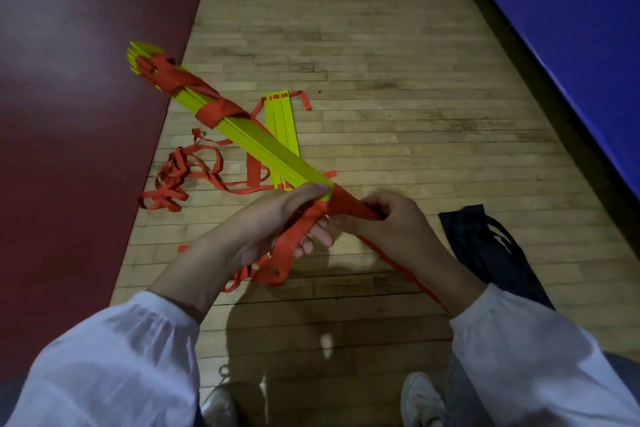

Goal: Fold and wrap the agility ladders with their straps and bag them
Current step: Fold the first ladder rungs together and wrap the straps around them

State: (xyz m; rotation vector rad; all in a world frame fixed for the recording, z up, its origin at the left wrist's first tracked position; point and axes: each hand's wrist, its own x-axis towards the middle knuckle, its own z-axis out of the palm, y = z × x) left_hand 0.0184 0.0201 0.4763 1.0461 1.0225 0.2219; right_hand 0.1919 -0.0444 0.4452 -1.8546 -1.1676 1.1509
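Gripping with the left hand (273,215) the near end of the yellow rung bundle (256,142) at centre frame; pinching with the right hand (391,222) the red strap (346,204) wound there. Roughly midway, by the look: two wraps done toward upper left, near end being bound. Left loose on the floor (381,62): second ladder (287,125), tangled straps (176,180). Bagging seemingly not begun: dark bag (485,246) flat at lower right, dimly seen.

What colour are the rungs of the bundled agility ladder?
Bright yellow; the rungs show best in the head view.
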